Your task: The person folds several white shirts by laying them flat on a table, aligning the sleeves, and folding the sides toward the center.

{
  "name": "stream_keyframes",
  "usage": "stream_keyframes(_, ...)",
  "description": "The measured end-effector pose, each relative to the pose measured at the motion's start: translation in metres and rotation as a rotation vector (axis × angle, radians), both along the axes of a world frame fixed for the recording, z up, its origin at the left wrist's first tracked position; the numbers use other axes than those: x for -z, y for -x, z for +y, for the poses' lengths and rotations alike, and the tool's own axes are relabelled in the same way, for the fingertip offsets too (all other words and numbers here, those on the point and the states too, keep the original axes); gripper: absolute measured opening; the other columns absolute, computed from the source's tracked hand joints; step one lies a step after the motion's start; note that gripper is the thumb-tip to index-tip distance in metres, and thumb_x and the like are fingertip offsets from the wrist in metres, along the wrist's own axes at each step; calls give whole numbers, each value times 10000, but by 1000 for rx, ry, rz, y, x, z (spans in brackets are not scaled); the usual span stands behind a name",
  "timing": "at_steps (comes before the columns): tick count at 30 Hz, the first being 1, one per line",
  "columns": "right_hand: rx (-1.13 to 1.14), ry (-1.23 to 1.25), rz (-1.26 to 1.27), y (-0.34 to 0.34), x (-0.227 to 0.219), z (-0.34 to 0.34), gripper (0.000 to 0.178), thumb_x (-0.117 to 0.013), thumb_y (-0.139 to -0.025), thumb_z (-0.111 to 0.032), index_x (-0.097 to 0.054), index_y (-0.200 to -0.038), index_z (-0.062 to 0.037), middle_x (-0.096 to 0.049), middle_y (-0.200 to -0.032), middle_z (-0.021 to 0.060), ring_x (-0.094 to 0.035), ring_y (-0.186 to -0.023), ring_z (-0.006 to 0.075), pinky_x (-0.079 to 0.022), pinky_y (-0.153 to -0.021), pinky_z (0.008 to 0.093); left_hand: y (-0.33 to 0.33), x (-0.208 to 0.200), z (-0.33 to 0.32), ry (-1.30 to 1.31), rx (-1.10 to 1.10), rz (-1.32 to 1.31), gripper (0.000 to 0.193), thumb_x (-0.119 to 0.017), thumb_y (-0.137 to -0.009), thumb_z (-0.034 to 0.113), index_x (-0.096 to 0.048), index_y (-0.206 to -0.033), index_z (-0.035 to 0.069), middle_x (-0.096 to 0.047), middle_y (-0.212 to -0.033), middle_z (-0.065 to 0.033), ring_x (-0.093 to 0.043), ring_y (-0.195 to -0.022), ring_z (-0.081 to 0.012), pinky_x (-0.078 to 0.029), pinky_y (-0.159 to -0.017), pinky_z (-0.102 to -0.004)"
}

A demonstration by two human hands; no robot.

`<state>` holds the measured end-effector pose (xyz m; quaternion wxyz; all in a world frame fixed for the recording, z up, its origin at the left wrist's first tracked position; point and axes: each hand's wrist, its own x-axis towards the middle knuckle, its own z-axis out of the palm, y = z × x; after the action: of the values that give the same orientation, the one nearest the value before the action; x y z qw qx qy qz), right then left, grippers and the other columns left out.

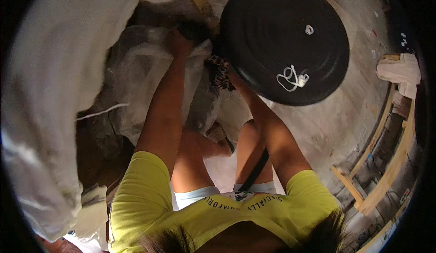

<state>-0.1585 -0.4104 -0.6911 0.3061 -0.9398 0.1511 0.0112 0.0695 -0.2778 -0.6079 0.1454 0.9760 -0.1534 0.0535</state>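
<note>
My left hand (179, 44) is at the upper middle, in shadow, with its fingers closed at a dark, soft-looking bundle (194, 31) that I cannot name. A sheer whitish plastic bag (150, 66) spreads beside and under my left forearm. Just to the right, my right hand (230, 75) is closed on a leopard-print cloth (219, 72), which hides most of its fingers. Close to this hand stands a round black table top (268, 35). On it lie a tangled white cord (293, 80) and a small white ring-shaped piece (309, 29).
A large white cloth (50, 94) hangs along the left side. Wooden frame pieces (386, 180) lie at the right, with a pale cloth (402, 73) over their upper end. A pale sheet (313, 130) covers the floor. A thin white strip (102, 112) sticks out at the left.
</note>
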Motion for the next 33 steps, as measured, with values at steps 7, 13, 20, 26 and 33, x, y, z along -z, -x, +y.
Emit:
stream_keyframes(7,-8,-10,51,-33,39,-3,493,-538,-769,-94,-384,-1233,-32,-374,-1241,267,-430,-1119,391,-376,-891,400,-15,17,-20,-397,231,-105,710,-710,-589,406,-449,-1187,127,-467,-1201,-147,-478,-1068,-330,-399,-882,-424)
stream_keyframes(13,-9,-45,50,-37,51,6,536,-546,-755,-90,-361,-1256,-50,-322,-1278,264,-408,-1139,394,-377,-897,409,-32,70,-31,-366,93,100,398,-521,-796,209,-450,-1180,131,-551,-1096,-128,-559,-969,-291,-432,-797,-448)
stream_keyframes(20,-113,-206,73,-22,-36,33,588,-556,-738,-86,-334,-1282,-71,-263,-1321,260,-382,-1163,397,-377,-905,419,-53,81,-27,-150,210,-34,324,-480,-809,172,-501,-1121,86,-564,-1088,-145,-567,-956,-306,-436,-802,-444)
stream_keyframes(26,-373,-2,275,11,-173,64,650,-575,-715,-96,-310,-1308,-90,-219,-1358,246,-308,-1222,392,-348,-940,462,-6,3,-18,358,172,213,378,-581,-772,165,-513,-1128,56,-604,-986,-123,-569,-896,-239,-429,-794,-350)
stream_keyframes(33,-558,-372,262,81,-268,43,569,-619,-736,-245,-429,-1180,57,-454,-1179,270,-425,-1137,354,-387,-921,370,213,-178,-3,737,156,852,287,-488,-856,117,-516,-1129,35,-570,-1034,-110,-555,-906,-211,-429,-831,-311)
